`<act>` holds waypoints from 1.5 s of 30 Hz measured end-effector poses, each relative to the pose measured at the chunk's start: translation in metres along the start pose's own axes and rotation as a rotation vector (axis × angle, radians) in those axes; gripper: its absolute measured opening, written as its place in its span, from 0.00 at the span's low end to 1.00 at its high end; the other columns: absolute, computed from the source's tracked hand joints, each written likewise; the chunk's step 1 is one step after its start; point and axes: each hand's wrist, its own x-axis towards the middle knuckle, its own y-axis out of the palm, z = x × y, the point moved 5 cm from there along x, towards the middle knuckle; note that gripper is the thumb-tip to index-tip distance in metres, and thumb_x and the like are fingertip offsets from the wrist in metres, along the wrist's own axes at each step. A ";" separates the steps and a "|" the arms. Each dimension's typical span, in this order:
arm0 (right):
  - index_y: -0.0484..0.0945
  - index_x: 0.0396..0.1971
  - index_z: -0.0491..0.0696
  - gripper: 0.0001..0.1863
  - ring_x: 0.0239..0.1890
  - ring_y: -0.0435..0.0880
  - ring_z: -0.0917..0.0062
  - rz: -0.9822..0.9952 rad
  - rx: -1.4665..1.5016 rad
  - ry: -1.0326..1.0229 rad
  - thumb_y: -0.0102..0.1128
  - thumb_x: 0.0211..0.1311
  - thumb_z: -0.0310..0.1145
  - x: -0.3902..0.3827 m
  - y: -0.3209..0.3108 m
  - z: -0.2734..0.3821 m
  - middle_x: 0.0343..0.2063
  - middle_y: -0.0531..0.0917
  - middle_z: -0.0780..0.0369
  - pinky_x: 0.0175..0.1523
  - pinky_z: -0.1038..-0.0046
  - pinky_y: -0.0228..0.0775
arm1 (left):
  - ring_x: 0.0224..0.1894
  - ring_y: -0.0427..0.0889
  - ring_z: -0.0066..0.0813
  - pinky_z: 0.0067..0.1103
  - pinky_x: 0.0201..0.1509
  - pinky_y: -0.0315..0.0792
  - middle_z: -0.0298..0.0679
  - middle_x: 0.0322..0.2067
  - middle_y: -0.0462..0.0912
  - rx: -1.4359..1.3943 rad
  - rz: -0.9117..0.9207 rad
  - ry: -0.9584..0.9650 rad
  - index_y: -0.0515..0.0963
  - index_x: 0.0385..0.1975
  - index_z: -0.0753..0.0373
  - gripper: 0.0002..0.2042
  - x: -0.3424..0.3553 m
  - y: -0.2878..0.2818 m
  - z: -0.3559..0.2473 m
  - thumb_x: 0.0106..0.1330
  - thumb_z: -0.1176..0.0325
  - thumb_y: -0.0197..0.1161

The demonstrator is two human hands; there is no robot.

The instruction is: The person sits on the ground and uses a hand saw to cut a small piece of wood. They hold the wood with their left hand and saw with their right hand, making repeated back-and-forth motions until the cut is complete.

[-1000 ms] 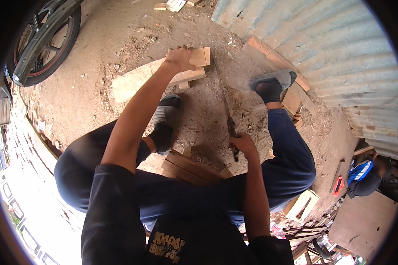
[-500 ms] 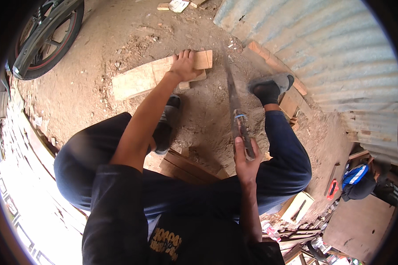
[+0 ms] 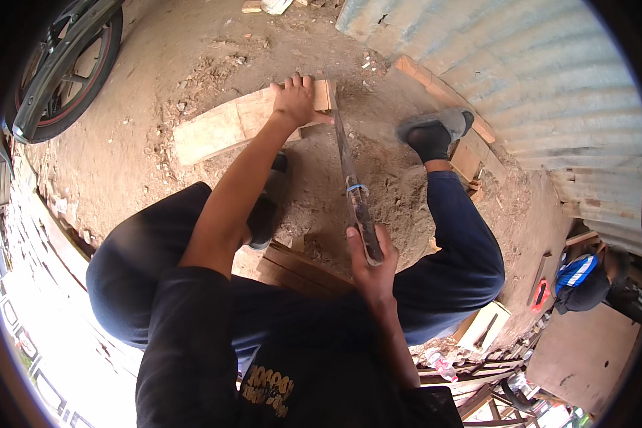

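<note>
A pale, slightly curved wooden board [image 3: 214, 128] lies raised off the dirt at its right end, over a smaller wood piece mostly hidden beneath. My left hand [image 3: 294, 100] grips it near that end, fingers over the far edge and thumb stretched out along the near side. In my right hand [image 3: 374, 264] is a long-bladed cutting tool [image 3: 344, 150] with a straight dark handle and a blue band at the collar. Its blade points away from me and meets or overlaps the board's right end; whether the edge has teeth cannot be made out.
My feet flank the work, the right shoe [image 3: 435, 128] near a wooden beam [image 3: 442, 93] along a corrugated metal sheet [image 3: 492, 78]. Brown planks [image 3: 299, 271] lie between my legs. A motorcycle wheel [image 3: 85, 85] stands at far left; a person [image 3: 585, 282] is at right.
My right hand has brought the long-bladed tool leftward, from beside the board to its right end. My left hand keeps its grip, its thumb now stretched out to the right.
</note>
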 end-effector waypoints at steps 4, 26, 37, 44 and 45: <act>0.73 0.27 0.44 0.11 0.20 0.73 0.78 -0.040 0.013 -0.098 0.66 0.62 0.31 0.004 -0.002 0.019 0.19 0.75 0.60 0.28 0.73 0.66 | 0.68 0.62 0.51 0.55 0.67 0.53 0.53 0.64 0.64 -0.037 -0.011 0.055 0.59 0.64 0.68 0.59 0.003 0.000 0.001 0.40 0.24 0.65; 0.75 0.29 0.42 0.10 0.20 0.80 0.63 0.092 -0.011 0.031 0.62 0.65 0.33 0.002 0.007 0.037 0.18 0.77 0.53 0.27 0.66 0.70 | 0.58 0.71 0.45 0.44 0.61 0.61 0.46 0.54 0.73 -0.134 -0.297 0.156 0.68 0.56 0.66 0.51 0.003 0.017 0.022 0.46 0.22 0.57; 0.73 0.27 0.41 0.10 0.20 0.69 0.82 0.093 0.051 0.106 0.64 0.64 0.29 -0.003 -0.003 0.034 0.16 0.72 0.62 0.24 0.75 0.62 | 0.57 0.71 0.48 0.44 0.61 0.61 0.48 0.53 0.73 -0.131 -0.325 0.174 0.66 0.56 0.66 0.46 -0.002 0.012 0.022 0.50 0.30 0.64; 0.74 0.29 0.41 0.09 0.17 0.76 0.75 0.045 -0.027 -0.105 0.64 0.63 0.29 -0.033 -0.017 0.019 0.17 0.76 0.54 0.24 0.68 0.67 | 0.57 0.71 0.49 0.44 0.61 0.60 0.50 0.54 0.72 -0.111 -0.276 0.164 0.64 0.57 0.66 0.44 -0.001 0.011 0.018 0.53 0.33 0.63; 0.74 0.28 0.40 0.09 0.18 0.76 0.77 0.049 -0.029 -0.140 0.64 0.63 0.28 -0.026 -0.014 0.023 0.16 0.76 0.54 0.24 0.69 0.67 | 0.58 0.70 0.49 0.45 0.61 0.60 0.50 0.54 0.72 -0.114 -0.263 0.166 0.64 0.58 0.66 0.43 0.000 0.012 0.019 0.54 0.34 0.63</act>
